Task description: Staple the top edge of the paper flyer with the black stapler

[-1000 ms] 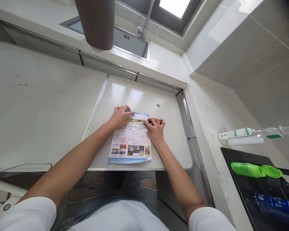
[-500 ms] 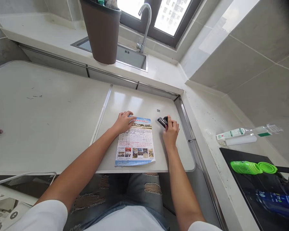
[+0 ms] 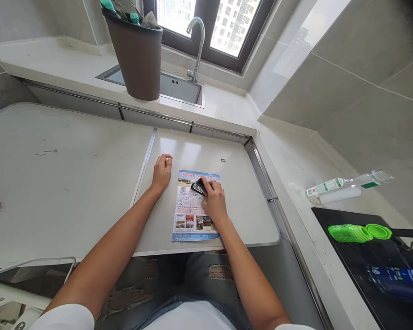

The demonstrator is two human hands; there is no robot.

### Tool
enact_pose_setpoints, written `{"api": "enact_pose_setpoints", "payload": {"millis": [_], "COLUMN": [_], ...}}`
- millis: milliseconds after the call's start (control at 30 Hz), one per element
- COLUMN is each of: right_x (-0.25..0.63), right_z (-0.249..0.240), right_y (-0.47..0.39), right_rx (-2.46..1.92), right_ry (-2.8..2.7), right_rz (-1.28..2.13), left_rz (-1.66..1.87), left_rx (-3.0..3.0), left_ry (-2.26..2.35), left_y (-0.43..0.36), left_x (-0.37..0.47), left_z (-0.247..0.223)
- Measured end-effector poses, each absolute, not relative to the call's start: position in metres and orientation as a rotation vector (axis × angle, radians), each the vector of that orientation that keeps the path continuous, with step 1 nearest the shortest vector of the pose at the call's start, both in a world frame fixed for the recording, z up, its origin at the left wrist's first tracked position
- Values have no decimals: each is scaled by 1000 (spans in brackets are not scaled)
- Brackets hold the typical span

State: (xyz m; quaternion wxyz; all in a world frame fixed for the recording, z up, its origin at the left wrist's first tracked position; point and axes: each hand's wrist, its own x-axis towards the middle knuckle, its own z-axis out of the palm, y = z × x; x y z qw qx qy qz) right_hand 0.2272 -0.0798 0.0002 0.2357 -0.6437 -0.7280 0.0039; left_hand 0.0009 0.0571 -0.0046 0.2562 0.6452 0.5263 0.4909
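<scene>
A printed paper booklet (image 3: 189, 204) in blue, white and red lies on the white table. Over its upper part, my right hand (image 3: 214, 198) grips a black stapler (image 3: 199, 186), whose front end points left. My left hand (image 3: 163, 170) rests on the table to the left of the booklet, apart from it, with fingers curled together; whether anything small is in them is hidden. Beyond the booklet, two small staple strips (image 3: 222, 160) lie on the table.
A brown bin (image 3: 141, 59) stands on the counter in front of the sink (image 3: 182, 89) and faucet (image 3: 200, 46). At right are a clear bottle (image 3: 330, 187), a green container (image 3: 349, 233) and a blue bottle (image 3: 395, 279). A metal rail (image 3: 284, 215) runs beside the table.
My right hand has brought the stapler left, from beside the booklet to over it. My left hand has let go of the booklet and moved left, its fingers now curled. The view has shifted slightly.
</scene>
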Motion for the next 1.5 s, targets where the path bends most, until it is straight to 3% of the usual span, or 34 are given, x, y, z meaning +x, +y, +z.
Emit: {"api": "enact_pose_setpoints", "payload": {"millis": [200, 300, 500, 733, 1067, 1500], "right_x": [300, 330, 383, 393, 340, 137], "right_z": [1, 4, -2, -22, -23, -9], "right_y": [-97, -95, -30, 42, 64, 83], "right_rx": [-1834, -1748, -1528, -1554, -2034, -1487], "right_ry": [-1935, -1932, -1330, -2031, -2280, -2450], "right_rz": [-96, 22, 174, 212, 275, 477], "left_rz": [1301, 1378, 1472, 1379, 1445, 1617], "left_rx": [1635, 1472, 1068, 626, 516, 590], "left_ry": [1480, 1428, 1154, 643, 323, 244], "left_y": [58, 59, 67, 64, 79, 80], "left_x": [4, 6, -3, -42, -54, -75], "left_z": [-6, -6, 1, 27, 5, 11]}}
